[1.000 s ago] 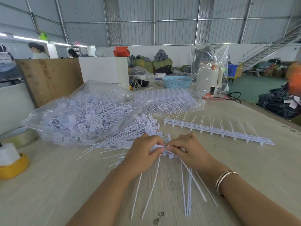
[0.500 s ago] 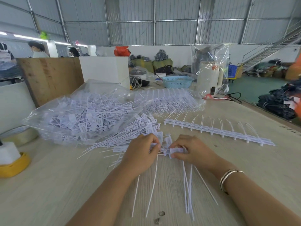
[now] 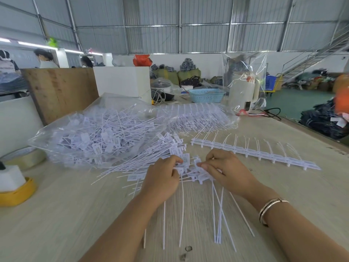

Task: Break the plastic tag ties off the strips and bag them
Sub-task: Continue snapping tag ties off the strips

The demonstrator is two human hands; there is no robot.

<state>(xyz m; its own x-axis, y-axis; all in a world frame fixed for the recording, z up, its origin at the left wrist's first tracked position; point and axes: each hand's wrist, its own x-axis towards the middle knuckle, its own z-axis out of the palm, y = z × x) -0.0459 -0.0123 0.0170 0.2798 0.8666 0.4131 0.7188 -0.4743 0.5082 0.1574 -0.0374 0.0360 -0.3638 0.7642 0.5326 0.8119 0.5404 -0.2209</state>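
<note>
My left hand (image 3: pixel 162 174) and my right hand (image 3: pixel 224 169) both pinch a short piece of white tag-tie strip (image 3: pixel 196 176) just above the wooden table, with its long thin tails (image 3: pixel 217 210) trailing toward me. A loose pile of broken-off ties (image 3: pixel 151 156) lies left of my hands. A full strip (image 3: pixel 255 154) with curved tails lies flat at the right. Behind the pile, a clear plastic bag (image 3: pixel 94 133) holds many separated ties.
More bagged strips (image 3: pixel 198 116) lie farther back. A tape roll (image 3: pixel 24 157) and a yellow dispenser (image 3: pixel 17 191) sit at the left edge. A white box (image 3: pixel 122 80), a blue basket (image 3: pixel 206 95) and a wooden board (image 3: pixel 60 91) stand behind.
My hands have drawn slightly apart along the strip piece and shifted a little away from me. The tails on the table have shifted with them.
</note>
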